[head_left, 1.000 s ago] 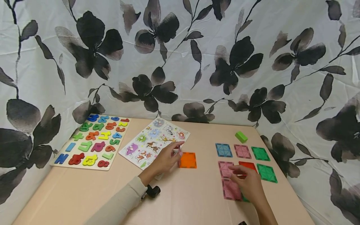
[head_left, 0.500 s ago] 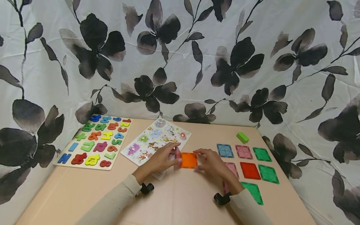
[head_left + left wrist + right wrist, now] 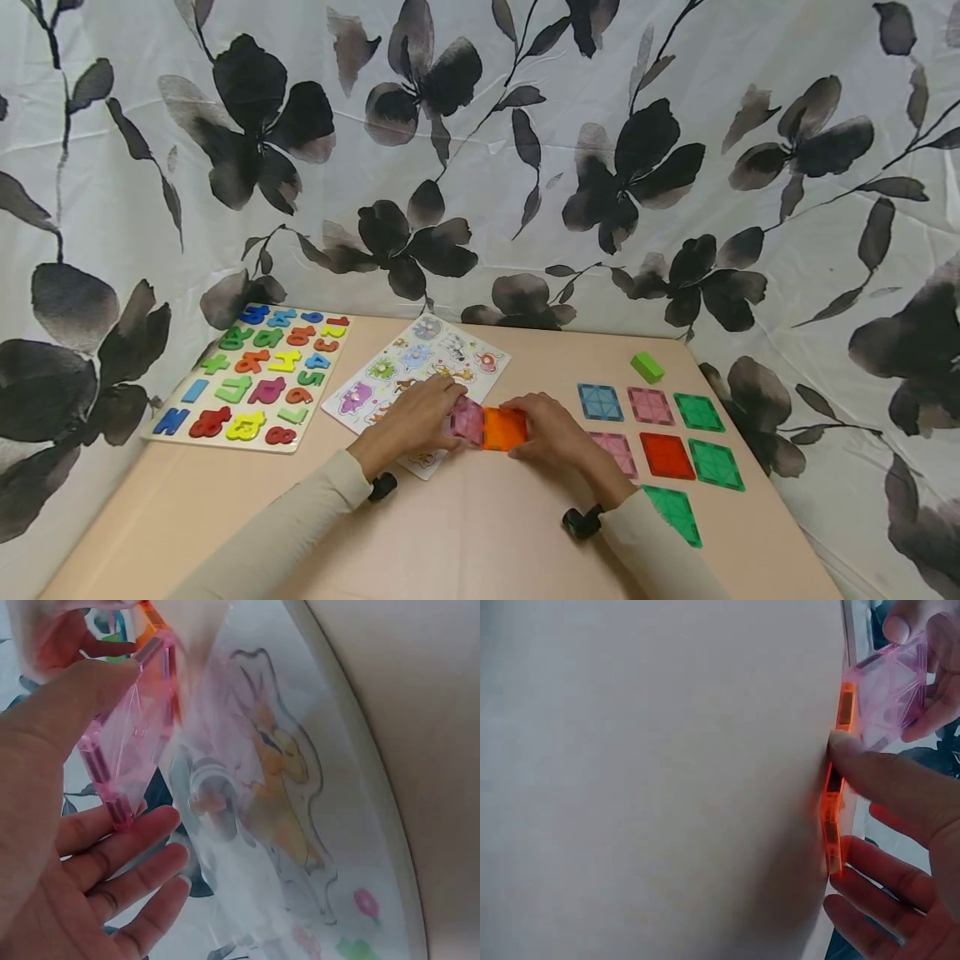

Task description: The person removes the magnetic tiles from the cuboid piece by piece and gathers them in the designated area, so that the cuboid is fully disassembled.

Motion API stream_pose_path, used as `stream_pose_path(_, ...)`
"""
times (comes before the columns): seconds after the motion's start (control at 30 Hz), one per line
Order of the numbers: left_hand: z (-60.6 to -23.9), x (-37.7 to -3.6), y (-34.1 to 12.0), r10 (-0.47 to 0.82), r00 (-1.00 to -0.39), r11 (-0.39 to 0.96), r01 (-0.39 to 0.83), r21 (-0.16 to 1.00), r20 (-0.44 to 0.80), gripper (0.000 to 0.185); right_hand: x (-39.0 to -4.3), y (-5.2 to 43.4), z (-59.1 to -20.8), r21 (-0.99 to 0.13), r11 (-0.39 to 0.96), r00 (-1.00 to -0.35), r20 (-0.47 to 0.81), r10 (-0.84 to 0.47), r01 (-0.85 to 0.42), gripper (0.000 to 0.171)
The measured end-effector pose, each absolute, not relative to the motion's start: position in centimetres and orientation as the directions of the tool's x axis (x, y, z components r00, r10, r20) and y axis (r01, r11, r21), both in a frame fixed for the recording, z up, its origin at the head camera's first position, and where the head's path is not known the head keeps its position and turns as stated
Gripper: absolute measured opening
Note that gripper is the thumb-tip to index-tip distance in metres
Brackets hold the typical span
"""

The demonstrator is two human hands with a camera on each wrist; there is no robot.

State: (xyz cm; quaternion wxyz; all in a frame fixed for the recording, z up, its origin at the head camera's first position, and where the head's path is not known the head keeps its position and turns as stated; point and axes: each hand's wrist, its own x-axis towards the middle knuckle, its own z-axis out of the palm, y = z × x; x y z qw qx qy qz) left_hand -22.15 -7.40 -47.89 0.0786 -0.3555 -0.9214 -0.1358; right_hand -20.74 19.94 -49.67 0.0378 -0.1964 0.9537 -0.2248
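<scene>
My left hand (image 3: 412, 417) pinches a translucent pink magnetic tile (image 3: 467, 421) by its left side, thumb on the near edge. The pink tile's right edge meets an orange magnetic tile (image 3: 504, 428) on the table. In the left wrist view, the pink tile (image 3: 135, 724) leans at an angle, with fingers beneath its far corner. My right hand (image 3: 558, 433) holds the orange tile at its right side. The right wrist view has the orange tile (image 3: 838, 780) edge-on between thumb and fingers, lying nearly flat, with the pink one sloping up from its end.
An animal picture board (image 3: 363, 392) lies partly under my left hand. Farther left is a letter-and-number puzzle board (image 3: 168, 392). On the right are a blue tile (image 3: 600, 402), a red tile (image 3: 667, 456), several green and pink tiles, and a green block (image 3: 647, 367).
My right hand has come left from the pink tiles to the orange tile and now grips it. In my left hand, the upright pink tile has tipped down against the orange tile's left edge.
</scene>
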Motion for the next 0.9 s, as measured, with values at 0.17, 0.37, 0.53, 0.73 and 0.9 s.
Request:
stream_pose_path(0.17,-48.1,-22.2,-7.6,0.643,-0.716,0.715,0.688,0.121,0.271,0.076,-20.0,20.0,-49.5,-0.33,0.865,-0.922,0.048,-0.385,-0.378,0.072)
stream_pose_path(0.37,-48.5,-21.5,-7.2,0.626,-0.723,0.705,0.685,0.182,0.293,0.075,-18.8,21.0,-49.2,-0.273,0.906,-0.946,0.091,-0.31,-0.323,0.071)
stream_pose_path(0.53,-48.5,-20.5,-6.3,0.606,-0.741,0.7,0.67,0.247,0.291,0.075,-17.1,23.8,-48.8,-0.342,0.908,-0.97,0.091,-0.226,-0.244,0.07)
stream_pose_path(0.73,-48.4,-19.1,-4.7,0.606,-0.723,0.668,0.689,0.28,0.332,0.074,-14.7,29.1,-48.3,-0.453,0.864,-0.976,0.113,-0.187,-0.218,0.069)
stream_pose_path(0.9,-48.7,-18.0,-3.3,0.618,-0.709,0.642,0.704,0.302,0.339,0.073,-12.8,33.7,-48.1,-0.477,0.856,-0.979,0.125,-0.16,-0.201,0.064)
